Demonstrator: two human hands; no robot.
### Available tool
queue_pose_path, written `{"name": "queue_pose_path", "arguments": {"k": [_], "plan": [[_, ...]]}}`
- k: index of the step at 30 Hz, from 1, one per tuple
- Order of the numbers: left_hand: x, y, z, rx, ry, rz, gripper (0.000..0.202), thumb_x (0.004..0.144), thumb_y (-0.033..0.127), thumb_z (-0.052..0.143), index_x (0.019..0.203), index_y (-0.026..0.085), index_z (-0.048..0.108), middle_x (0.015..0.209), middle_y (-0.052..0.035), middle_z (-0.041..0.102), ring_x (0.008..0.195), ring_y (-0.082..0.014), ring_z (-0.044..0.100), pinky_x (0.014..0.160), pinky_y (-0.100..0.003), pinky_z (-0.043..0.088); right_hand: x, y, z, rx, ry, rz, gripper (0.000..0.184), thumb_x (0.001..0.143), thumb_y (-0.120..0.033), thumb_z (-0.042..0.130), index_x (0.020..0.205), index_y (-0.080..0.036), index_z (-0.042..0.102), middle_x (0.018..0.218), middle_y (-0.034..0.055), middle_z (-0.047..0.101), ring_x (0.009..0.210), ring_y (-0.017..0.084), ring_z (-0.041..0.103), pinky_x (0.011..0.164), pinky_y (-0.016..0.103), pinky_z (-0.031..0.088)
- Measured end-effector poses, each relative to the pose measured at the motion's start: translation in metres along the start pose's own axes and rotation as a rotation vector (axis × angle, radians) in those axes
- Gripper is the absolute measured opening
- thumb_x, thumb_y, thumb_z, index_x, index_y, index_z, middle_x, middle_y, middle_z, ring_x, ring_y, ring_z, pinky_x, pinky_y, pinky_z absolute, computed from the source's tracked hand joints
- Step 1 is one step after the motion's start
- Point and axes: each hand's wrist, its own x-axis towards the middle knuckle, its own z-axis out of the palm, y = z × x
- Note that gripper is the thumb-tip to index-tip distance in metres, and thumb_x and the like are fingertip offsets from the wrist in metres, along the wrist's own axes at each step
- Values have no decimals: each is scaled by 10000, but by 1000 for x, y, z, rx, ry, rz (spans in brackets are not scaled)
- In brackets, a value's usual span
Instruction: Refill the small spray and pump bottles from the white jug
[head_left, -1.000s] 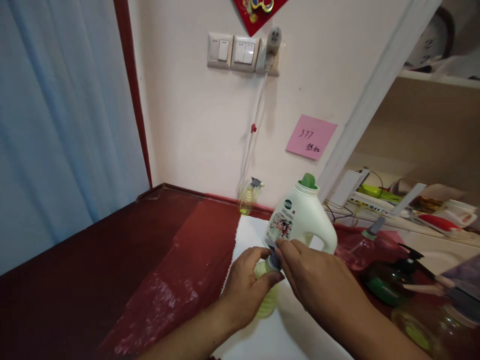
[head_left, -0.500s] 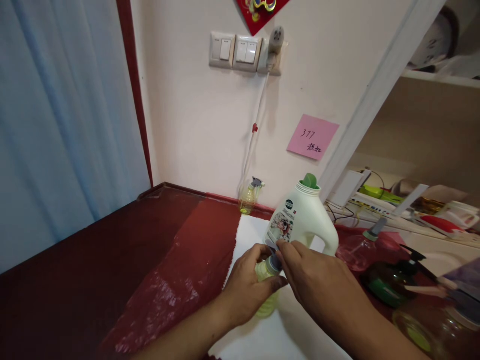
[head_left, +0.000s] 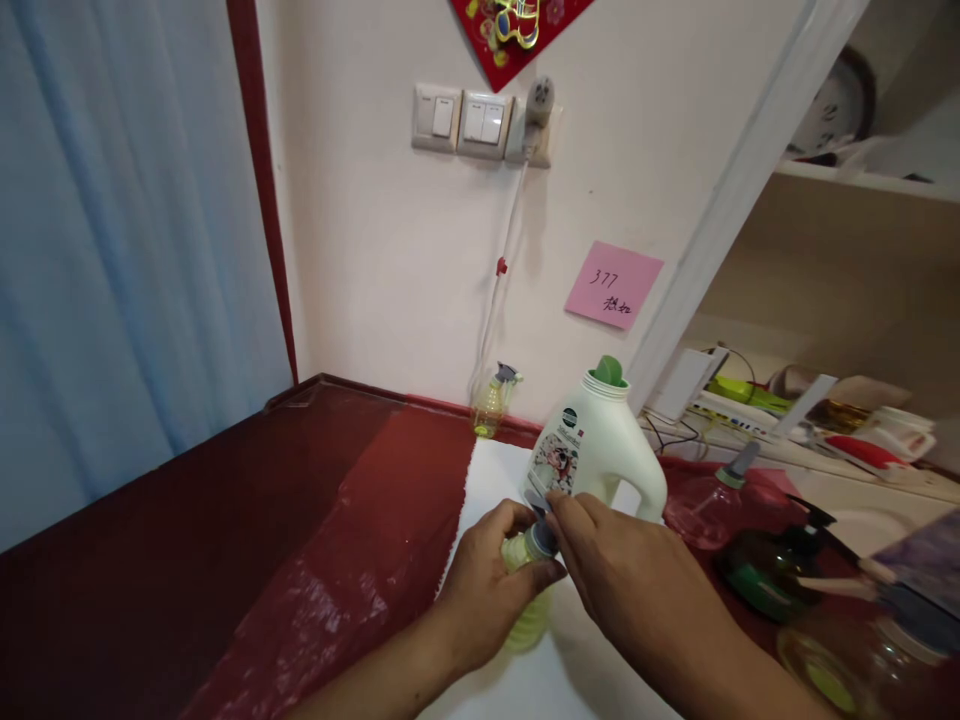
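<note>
My left hand [head_left: 491,585] wraps around a ribbed, see-through spray bottle [head_left: 529,625] with pale yellow-green liquid, standing on a white sheet [head_left: 592,660]. My right hand [head_left: 619,555] is closed on the grey spray head [head_left: 541,535] at the bottle's neck; its fingers hide part of it. Just behind my hands stands a pale green detergent jug [head_left: 600,440], its mouth uncapped with a green spout inside. A similar small spray bottle [head_left: 489,408] with yellow liquid and a grey head stands against the wall.
At the right are a pink bottle [head_left: 705,510], a dark pump bottle [head_left: 772,570] and a clear jar-like container [head_left: 825,665]. Shelves with loose items rise behind them. Red plastic film [head_left: 330,580] covers part of the dark red tabletop [head_left: 187,560].
The view has shifted slightly, so the whole scene sits a little lower and further left. Both hands keep the same hold on the spray bottle and its head.
</note>
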Motion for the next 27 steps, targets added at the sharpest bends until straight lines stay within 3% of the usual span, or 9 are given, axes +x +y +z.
{"name": "queue_pose_path", "arguments": {"k": [10, 16, 23, 27], "plan": [[-1, 0, 0, 28, 4, 8, 212, 769, 289, 743, 919, 192, 630, 930, -18, 683, 885, -214, 580, 795, -311, 418, 0, 0, 2, 6, 54, -22, 190, 890, -110, 509, 1049, -170, 593, 765, 23, 669, 500, 226, 663, 426, 285, 211], [0, 2, -1, 7, 7, 8, 176, 763, 278, 729, 886, 189, 640, 900, -14, 685, 865, -211, 576, 786, -306, 416, 0, 1, 1, -4, 25, -18, 147, 898, -117, 521, 1014, -182, 583, 756, 18, 665, 503, 220, 659, 459, 287, 139], [4, 4, -8, -49, -105, 4, 183, 750, 275, 722, 901, 175, 699, 922, -33, 696, 902, -235, 593, 820, -325, 425, -1, 5, 3, 14, 5, -21, 95, 904, -132, 539, 965, -200, 565, 749, 4, 653, 492, 230, 656, 483, 295, 90], [3, 5, -8, -28, -107, 7, 238, 778, 320, 719, 961, 169, 698, 966, -53, 693, 942, -252, 594, 856, -350, 432, -1, 5, 2, 11, -11, -15, 110, 905, -134, 537, 989, -194, 574, 765, 10, 654, 508, 233, 659, 480, 295, 106]]}}
